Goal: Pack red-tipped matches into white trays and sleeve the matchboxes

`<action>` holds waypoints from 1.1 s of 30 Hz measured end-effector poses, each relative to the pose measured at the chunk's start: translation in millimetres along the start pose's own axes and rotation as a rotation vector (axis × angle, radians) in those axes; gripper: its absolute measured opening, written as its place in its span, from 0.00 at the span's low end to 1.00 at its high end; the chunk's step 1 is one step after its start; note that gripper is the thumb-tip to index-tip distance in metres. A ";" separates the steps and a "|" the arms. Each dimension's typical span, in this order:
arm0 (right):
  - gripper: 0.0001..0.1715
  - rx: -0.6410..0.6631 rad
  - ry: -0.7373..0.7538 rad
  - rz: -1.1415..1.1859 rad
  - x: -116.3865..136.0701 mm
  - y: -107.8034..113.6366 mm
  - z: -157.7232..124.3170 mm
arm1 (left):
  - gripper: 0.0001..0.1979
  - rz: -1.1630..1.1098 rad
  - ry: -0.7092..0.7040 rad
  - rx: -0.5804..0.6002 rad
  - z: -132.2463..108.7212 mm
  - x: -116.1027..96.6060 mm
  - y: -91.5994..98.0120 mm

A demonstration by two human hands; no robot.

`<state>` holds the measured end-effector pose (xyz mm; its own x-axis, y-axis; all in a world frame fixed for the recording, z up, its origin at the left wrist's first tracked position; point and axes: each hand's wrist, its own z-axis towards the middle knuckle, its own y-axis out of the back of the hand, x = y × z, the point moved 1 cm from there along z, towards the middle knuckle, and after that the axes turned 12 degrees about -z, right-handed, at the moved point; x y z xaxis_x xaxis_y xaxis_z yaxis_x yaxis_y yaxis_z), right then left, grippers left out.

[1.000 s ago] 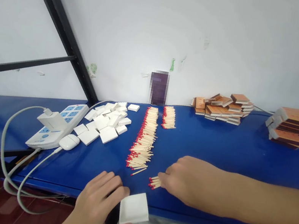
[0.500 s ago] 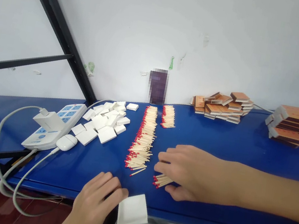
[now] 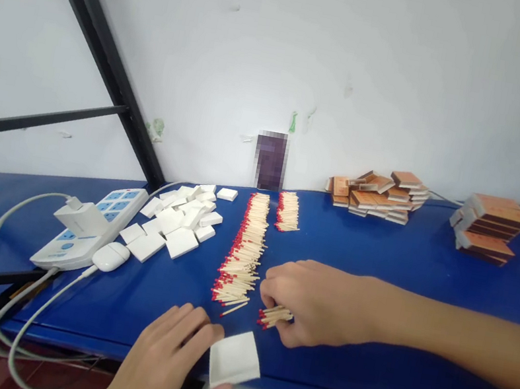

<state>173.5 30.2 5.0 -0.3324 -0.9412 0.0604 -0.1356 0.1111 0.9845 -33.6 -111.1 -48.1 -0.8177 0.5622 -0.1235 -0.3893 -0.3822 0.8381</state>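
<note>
My right hand (image 3: 316, 302) lies on the blue table (image 3: 376, 275) with fingers and thumb closed round a small bundle of red-tipped matches (image 3: 271, 316). Just left of it runs a long row of matches (image 3: 244, 252), and a shorter batch of matches (image 3: 288, 211) lies farther back. My left hand (image 3: 164, 362) holds a white empty matchbox tray (image 3: 234, 359) at the table's front edge, thumb under it and fingers on its left side.
A heap of white trays (image 3: 175, 220) lies left of the matches. Beside it sit a white power strip (image 3: 88, 224) with a plugged charger, cables and a white earbud case (image 3: 111, 257). Orange matchbox sleeves (image 3: 375, 193) and a stack of matchbox sleeves (image 3: 488, 228) stand by the wall.
My right hand spread over the small bundle of matches, then closed on it and drew it slightly left. The left hand kept the white tray almost still.
</note>
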 end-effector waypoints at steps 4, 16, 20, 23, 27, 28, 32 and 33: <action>0.09 0.020 -0.005 -0.022 1.9 -0.5 2.1 | 0.15 0.006 -0.003 -0.037 4.0 -7.7 -0.2; 0.07 0.069 -0.032 -0.142 4.4 9.7 8.2 | 0.14 -0.117 0.098 0.056 9.5 -10.4 -14.4; 0.07 0.101 -0.060 -0.163 -0.4 10.8 7.5 | 0.17 -0.106 0.107 0.060 6.0 -8.8 -15.8; 0.09 0.127 -0.075 -0.127 -5.1 9.7 8.6 | 0.17 -0.107 0.100 0.056 4.2 -8.7 -16.2; 0.12 0.145 -0.076 -0.090 -8.9 9.1 10.5 | 0.17 -0.094 0.127 0.031 3.9 -8.1 -17.3; 0.12 0.143 -0.075 -0.086 -9.3 9.5 10.9 | 0.17 -0.089 0.139 0.029 4.3 -8.0 -17.7; 0.11 0.140 -0.067 -0.075 -9.1 12.4 11.7 | 0.16 -0.084 0.147 0.003 7.5 -8.1 -19.1; 0.11 0.142 -0.066 -0.075 -9.1 13.1 11.7 | 0.16 -0.085 0.147 -0.006 8.4 -8.2 -19.4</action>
<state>163.8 43.9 15.5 -0.3762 -0.9261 -0.0284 -0.2913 0.0892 0.9525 -15.7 -102.1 -58.9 -0.8346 0.4798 -0.2705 -0.4619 -0.3421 0.8183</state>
